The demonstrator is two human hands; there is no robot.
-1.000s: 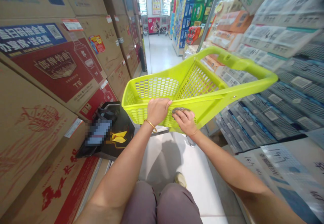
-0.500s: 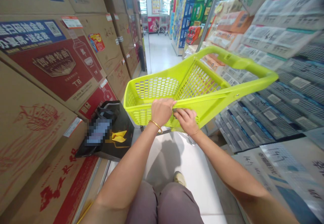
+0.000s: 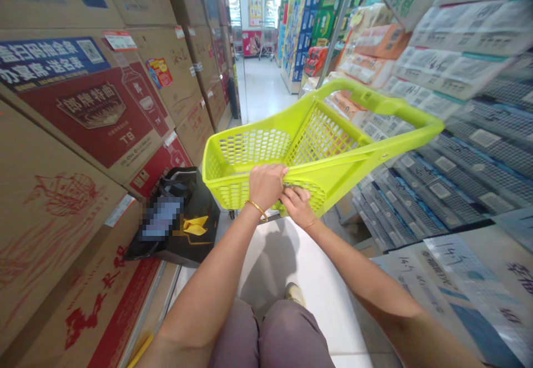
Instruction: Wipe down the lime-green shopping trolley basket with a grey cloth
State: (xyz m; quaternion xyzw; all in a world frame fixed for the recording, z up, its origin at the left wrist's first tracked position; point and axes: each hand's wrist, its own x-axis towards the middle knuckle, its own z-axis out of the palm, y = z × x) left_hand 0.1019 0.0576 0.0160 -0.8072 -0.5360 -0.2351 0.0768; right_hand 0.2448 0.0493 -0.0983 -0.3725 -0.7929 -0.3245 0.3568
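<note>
A lime-green plastic shopping cart (image 3: 345, 182) with a perforated basket stands crosswise in front of me, its looped handle to the right. My left hand (image 3: 266, 184), with a gold bangle at the wrist, is closed over the basket's near rim. Just right of it and lower, my right hand (image 3: 298, 204) has its fingers curled against the cart's near side. A small dark bit shows by its fingertips, too small to name. The inside of the basket shows only bare mesh and floor.
Stacked cardboard cartons (image 3: 95, 101) line the left side. A black bag (image 3: 195, 190) with a yellow ribbon sits by them. Packaged goods (image 3: 449, 51) are piled on the right. White floor (image 3: 266, 85) runs ahead toward blue and green boxes (image 3: 308, 29).
My right hand has shifted left and slightly down along the cart's side, closer to my left hand. The cart's handle end has moved a little to the left.
</note>
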